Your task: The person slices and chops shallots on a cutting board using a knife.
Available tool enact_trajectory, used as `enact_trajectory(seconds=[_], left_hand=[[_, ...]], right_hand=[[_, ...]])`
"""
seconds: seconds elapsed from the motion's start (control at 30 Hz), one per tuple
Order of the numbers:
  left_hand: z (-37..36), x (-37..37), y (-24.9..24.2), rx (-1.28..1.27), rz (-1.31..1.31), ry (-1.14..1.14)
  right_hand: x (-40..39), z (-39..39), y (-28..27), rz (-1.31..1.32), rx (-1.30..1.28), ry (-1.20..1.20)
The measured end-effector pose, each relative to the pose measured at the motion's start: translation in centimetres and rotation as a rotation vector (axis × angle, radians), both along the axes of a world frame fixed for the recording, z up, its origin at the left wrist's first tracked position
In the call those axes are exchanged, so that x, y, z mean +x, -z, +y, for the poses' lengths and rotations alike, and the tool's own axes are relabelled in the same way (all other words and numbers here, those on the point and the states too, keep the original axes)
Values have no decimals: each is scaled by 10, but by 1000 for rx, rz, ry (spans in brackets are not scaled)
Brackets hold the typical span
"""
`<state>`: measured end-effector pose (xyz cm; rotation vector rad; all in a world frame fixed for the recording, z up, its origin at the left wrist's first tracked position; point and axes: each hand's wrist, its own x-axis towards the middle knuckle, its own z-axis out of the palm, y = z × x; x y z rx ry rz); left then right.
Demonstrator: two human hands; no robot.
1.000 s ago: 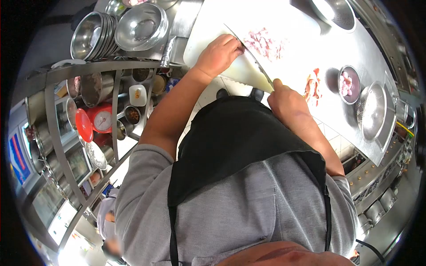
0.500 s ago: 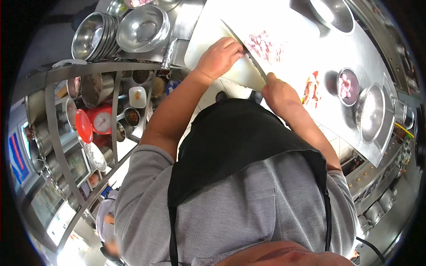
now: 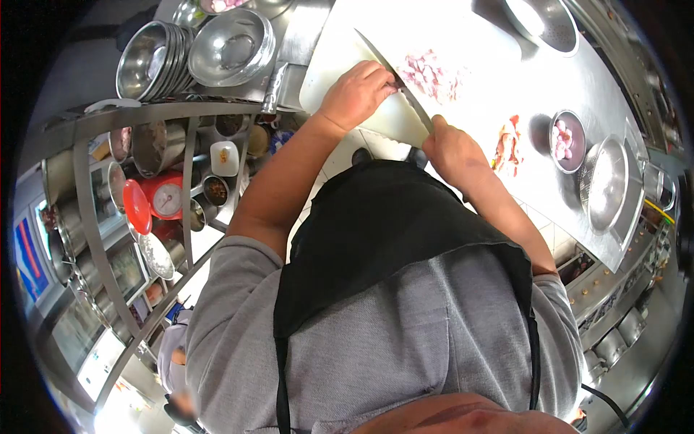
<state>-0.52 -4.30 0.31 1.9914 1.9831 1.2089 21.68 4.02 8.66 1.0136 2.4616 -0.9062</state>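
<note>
Head view: one right hand, its grip wrapped round the handle of one knife; just beyond, one left hand curled, fingertips on the chopped red onion pile beside the blade, on one white cutting board atop the tabletop; farther off, one small bowl of peeled shallots, one colander

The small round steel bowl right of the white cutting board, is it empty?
No, the small round steel bowl holds several pale pink pieces.
</note>
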Motion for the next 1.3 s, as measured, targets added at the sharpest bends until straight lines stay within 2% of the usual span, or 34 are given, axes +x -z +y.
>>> enact_trajectory(seconds=[0.13, 0.27, 0.47, 0.53, 0.67, 0.73, 0.77, 0.83, 0.97, 1.13, 1.3], left_hand=[[-2, 1, -7, -48, -83, 10], [2, 4, -11, -49, -147, -12], [-13, 10, -18, -187, -190, -61], [-23, 16, -23, -300, -310, -120], [-26, 18, -16, -241, -335, -95], [-22, 15, -14, -176, -169, -128], [-20, 12, -16, -174, -168, -126], [-19, 6, -19, -111, -31, -32], [-10, 4, -15, -141, 36, 6], [-7, 4, -16, -56, 151, 37], [-5, 6, -15, -33, 111, 36]], right_hand=[[-5, 13, -11, 23, -71, 150], [6, 18, -14, -12, -78, 145], [25, 13, -6, 36, -59, 90], [30, 11, -5, 49, -55, 69], [29, 5, -9, 44, -65, 58], [27, 4, -9, 37, -48, 19], [26, 3, -11, 39, -45, 20], [23, 1, -17, 11, -6, 2], [25, 0, -15, 50, 23, -7], [29, -1, -18, 49, 55, -20], [33, -2, -13, 40, 50, -24]])
